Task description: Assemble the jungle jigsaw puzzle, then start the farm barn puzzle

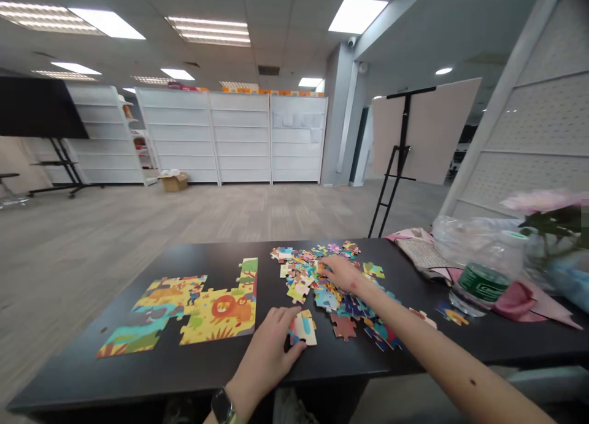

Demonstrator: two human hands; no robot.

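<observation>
Resting on the black table (138,375): one left hand (271,341), thumb and fingers parted, touching the left side of a loose puzzle piece (307,330). One right hand (341,272), fingertips in the heap of pieces (327,299); whether they pinch any, I cannot tell from here. One partly joined puzzle (221,316), lions showing, flat, left of both hands. One green-labelled bottle (481,286), right.

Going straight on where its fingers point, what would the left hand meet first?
The left hand would first meet the loose puzzle piece at its fingertips, which it seems to touch; beyond that, probably the heap of pieces, though depth is unclear.
</observation>
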